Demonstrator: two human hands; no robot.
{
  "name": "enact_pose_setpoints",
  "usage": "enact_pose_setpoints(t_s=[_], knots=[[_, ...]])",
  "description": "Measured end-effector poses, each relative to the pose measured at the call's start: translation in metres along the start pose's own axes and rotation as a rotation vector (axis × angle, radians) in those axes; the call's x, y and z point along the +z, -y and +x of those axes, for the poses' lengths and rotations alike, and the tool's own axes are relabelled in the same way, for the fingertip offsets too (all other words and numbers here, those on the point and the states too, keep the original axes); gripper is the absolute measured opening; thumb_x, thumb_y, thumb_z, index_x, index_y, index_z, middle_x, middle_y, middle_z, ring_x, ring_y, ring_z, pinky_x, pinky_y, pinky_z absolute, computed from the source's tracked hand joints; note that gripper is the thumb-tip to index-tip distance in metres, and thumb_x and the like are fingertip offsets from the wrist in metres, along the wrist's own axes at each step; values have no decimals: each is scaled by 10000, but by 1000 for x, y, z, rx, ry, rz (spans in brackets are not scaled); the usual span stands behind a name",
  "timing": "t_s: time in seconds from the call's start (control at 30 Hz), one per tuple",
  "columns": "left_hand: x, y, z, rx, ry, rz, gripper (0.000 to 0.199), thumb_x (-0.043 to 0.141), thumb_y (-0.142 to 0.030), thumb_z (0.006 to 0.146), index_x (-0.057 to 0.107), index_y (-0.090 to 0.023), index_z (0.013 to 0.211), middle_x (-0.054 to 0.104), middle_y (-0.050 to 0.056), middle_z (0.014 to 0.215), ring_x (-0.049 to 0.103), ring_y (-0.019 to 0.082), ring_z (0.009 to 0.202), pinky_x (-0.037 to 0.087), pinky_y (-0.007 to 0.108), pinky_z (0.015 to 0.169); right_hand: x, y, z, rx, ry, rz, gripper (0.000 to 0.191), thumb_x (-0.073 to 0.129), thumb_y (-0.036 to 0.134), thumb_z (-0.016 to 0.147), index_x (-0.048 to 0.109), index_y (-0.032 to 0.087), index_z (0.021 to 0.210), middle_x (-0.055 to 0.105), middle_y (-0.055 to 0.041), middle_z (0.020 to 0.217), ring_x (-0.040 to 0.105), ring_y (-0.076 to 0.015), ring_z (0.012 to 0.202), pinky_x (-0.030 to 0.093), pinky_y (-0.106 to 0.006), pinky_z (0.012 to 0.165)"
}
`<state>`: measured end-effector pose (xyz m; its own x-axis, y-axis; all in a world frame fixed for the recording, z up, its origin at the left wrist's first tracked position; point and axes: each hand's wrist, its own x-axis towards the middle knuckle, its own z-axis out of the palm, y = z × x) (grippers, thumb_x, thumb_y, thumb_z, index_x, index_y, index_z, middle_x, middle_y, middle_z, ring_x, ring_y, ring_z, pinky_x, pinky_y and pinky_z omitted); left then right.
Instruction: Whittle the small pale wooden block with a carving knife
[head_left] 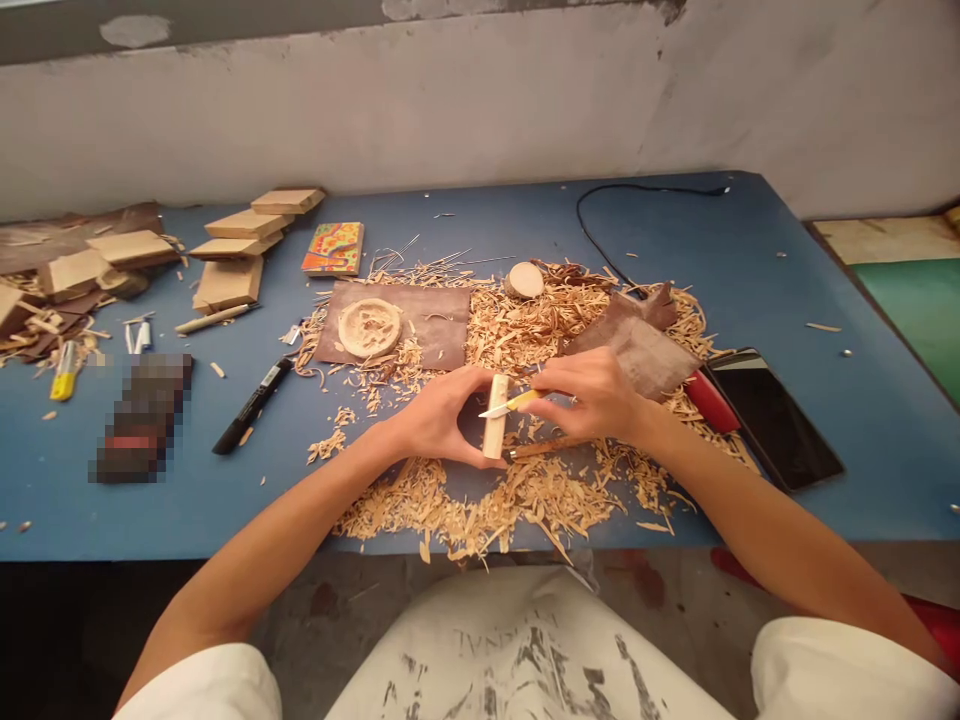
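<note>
My left hand grips a pale wooden piece by its ends, thumb at the near end and fingers at the far end. In my right hand is a carving knife with a yellow handle. Its blade points left and lies across the face of the wooden piece. Below my right hand, a tool with a brown wooden handle lies among the wood shavings. Beyond my left hand, a round carved wooden disc rests on a brown sheet.
A phone lies at the right, beside a red object. Stacked wooden blocks, a black marker and a yellow-handled cutter are to the left. A round wood slice and a black cord lie farther back.
</note>
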<state>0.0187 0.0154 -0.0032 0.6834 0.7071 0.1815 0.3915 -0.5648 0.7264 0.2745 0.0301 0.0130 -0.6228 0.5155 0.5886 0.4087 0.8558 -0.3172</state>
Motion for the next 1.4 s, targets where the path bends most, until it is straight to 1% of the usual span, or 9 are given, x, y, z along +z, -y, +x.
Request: enact_pose_setpoints(t_s=[0.2,0.43,0.63,0.7,0.8,0.9,1.0,1.2,1.4], knots=[[1,1,-1,25,-12,12,900,880,-653,602,523,-215,1301,673,123,1244,673,318,1095,548,469,938,4,-9,-5,35,-8,-61,348,640,426,978,653,182,730,625,22,594,543,-98,512,330,-279,522],[3,6,-2,6,-33,28,921,877,-672,594,522,-201,1300,675,115,1186,680,302,1031,565,450,897,1,-19,-7,32,-43,-157,340,637,445,976,673,183,762,680,7,632,582,-107,530,349,-278,530],[1,6,0,-20,-48,-27,916,908,-618,590,532,-206,1315,680,99,1176,682,281,1020,579,433,902,4,-19,-6,76,-53,-254,361,632,479,968,701,188,766,700,-4,648,603,-117,551,352,-282,535],[-1,4,0,-21,-49,-35,906,916,-596,591,535,-213,1318,678,102,1208,682,290,1057,576,441,927,4,-24,-7,155,-31,-285,380,620,505,967,711,196,767,713,-8,664,617,-126,572,357,-284,546],[-2,0,-1,-3,-9,-10,910,908,-617,584,544,-225,1320,672,117,1278,669,325,1141,548,488,987,-5,-43,-11,403,-43,-375,414,609,527,966,709,209,722,694,-8,627,577,-134,536,339,-297,540],[-2,-3,-2,-4,12,-8,914,900,-641,580,550,-218,1311,686,116,1252,680,325,1119,550,487,966,-19,-60,-14,485,-169,-394,401,629,533,948,713,213,722,678,-22,616,561,-152,544,359,-311,554],[-1,-4,-2,-6,22,-4,913,897,-651,581,555,-208,1302,692,114,1222,681,320,1094,553,476,942,-22,-51,-12,417,-162,-231,369,650,515,941,707,211,740,650,-10,605,517,-134,524,372,-305,547],[1,1,-1,13,-3,2,891,878,-673,591,541,-217,1278,690,107,1197,682,300,1042,555,442,879,3,-4,-2,129,-15,117,344,660,459,955,678,189,742,655,19,611,508,-90,497,355,-261,512],[1,1,-2,10,6,-3,874,867,-671,611,536,-219,1281,688,109,1213,680,304,1056,548,445,891,10,-7,-6,107,32,157,349,670,436,956,656,184,715,610,38,581,468,-79,490,318,-250,505]])
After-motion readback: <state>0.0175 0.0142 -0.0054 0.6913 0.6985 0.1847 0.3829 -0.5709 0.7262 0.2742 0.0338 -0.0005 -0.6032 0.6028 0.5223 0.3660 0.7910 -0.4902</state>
